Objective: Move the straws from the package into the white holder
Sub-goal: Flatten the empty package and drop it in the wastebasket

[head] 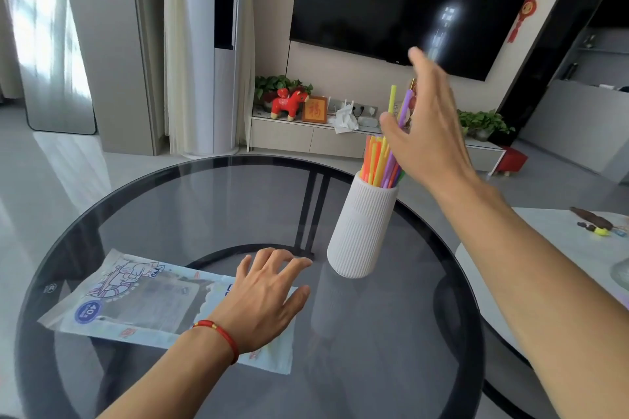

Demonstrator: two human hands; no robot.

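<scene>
**A:** Start with the biggest thing. Where does it all sit?

**B:** On the round dark glass table with a black rim [112, 211]. Lying flat on its near left part is the clear plastic straw package with blue print [143, 299]. It looks flattened, and I can make out no straws inside, though its right end is hidden.

**A:** Hidden by what?

**B:** The left hand [263, 296], with a red cord at the wrist. It lies over that end with fingers spread and fairly straight, gripping nothing.

**A:** And the holder?

**B:** The white ribbed cylindrical holder [362, 228] stands upright to the right of the package, apart from it. A bundle of coloured plastic straws [379, 163], orange, yellow, purple and a bit of green, stands inside it and fans out above the rim.

**A:** The right hand?

**B:** The right hand [429, 133] is above the holder's mouth, against the straw tops. Its thumb touches a tall purple straw [405, 109], with a yellow-green straw [392, 99] beside it. The fingers are extended and somewhat blurred, so the hand reads as loose rather than clamped.

**A:** So how far along?

**B:** I'd judge nearly finished: the straws appear to be in the holder, with only those two tall ones left to settle.
</scene>
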